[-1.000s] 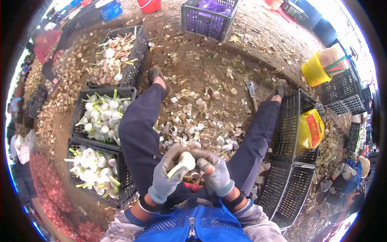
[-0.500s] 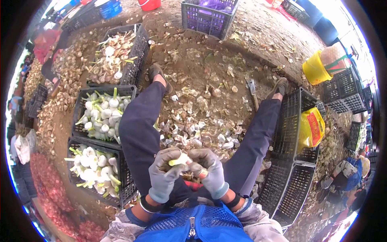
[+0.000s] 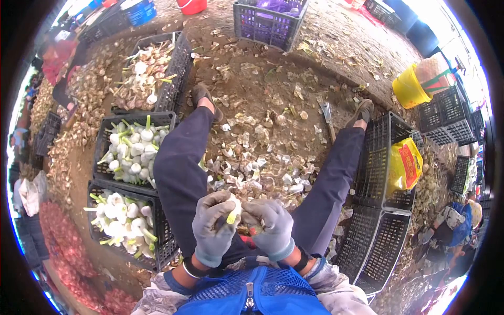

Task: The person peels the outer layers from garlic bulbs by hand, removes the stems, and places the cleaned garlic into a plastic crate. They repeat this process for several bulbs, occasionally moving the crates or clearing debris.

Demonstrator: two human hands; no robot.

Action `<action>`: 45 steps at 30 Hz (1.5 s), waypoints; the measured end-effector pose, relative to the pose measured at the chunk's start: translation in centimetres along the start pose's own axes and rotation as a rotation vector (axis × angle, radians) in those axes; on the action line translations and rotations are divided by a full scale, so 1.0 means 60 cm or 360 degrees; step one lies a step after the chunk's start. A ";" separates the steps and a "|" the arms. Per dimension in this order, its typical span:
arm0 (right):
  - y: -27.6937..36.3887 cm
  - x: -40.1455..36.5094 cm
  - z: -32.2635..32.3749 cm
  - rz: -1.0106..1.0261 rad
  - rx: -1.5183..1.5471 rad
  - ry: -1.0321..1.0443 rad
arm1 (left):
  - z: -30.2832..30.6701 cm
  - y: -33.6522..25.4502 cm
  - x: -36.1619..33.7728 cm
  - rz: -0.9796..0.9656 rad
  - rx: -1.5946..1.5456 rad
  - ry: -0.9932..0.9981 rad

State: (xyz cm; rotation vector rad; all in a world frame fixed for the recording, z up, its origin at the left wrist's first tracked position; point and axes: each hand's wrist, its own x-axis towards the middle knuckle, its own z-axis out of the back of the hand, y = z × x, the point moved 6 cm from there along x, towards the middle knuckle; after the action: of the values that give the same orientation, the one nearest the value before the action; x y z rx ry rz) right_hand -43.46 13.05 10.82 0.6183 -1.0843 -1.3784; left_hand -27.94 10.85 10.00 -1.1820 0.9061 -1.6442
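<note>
Both my hands wear grey gloves and meet over my lap. My left hand [image 3: 214, 227] is wrapped around a white garlic bulb [image 3: 234, 208] with a short green stem. My right hand [image 3: 269, 228] presses against the same bulb from the right, fingers curled on its skin. A heap of peeled garlic skins [image 3: 257, 173] lies on the dirt between my legs. To my left stand two black crates of peeled white garlic [image 3: 125, 219], one nearer crate [image 3: 165, 247] and one farther crate [image 3: 105, 137].
A third crate of unpeeled garlic [image 3: 147, 71] sits farther left. Empty black crates [image 3: 378, 157] stand at my right, one holding a yellow bag [image 3: 404, 167]. A knife [image 3: 329, 119] lies on the ground. A yellow bucket [image 3: 409, 89], a grey crate [image 3: 270, 23] and other people surround me.
My hands have drawn closer to my body and closed tighter around the bulb. The bulb has turned, its stem now pointing down between my hands.
</note>
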 end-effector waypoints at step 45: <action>-0.236 0.152 -0.104 -0.0427 0.1089 0.0674 | -0.108 0.240 0.129 0.1004 -0.0828 0.0340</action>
State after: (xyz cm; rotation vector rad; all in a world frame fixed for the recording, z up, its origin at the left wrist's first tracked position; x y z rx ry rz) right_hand -45.86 0.66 -1.95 1.5262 -1.1384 -1.0011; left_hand -31.79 -0.89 -2.55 -0.9063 1.7137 -1.0527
